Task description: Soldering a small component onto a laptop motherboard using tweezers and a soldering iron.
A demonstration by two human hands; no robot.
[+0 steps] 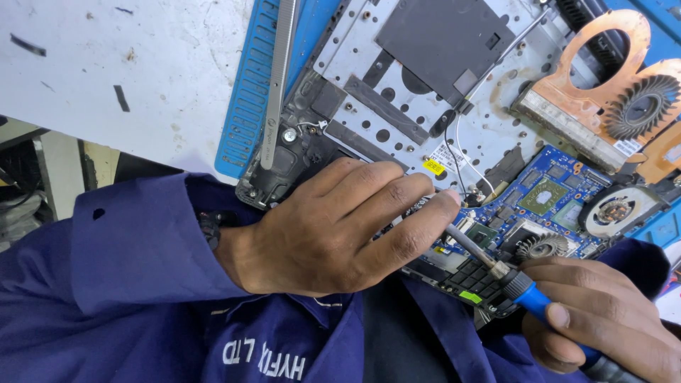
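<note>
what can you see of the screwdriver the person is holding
The screwdriver has a blue and black handle and a plain metal shaft. It lies tilted, tip up-left, over the blue circuit board of the opened laptop. The right hand grips the handle; the left hand rests its fingertips on the shaft near the tip, which they hide.

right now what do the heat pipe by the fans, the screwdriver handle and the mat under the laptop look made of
Heat pipe: likely copper, dull orange-brown metal with tarnish. Screwdriver handle: looks like blue plastic or rubber, smooth, matte, with a black collar. Mat: probably blue silicone or rubber, moulded ribs along its edge.
</note>
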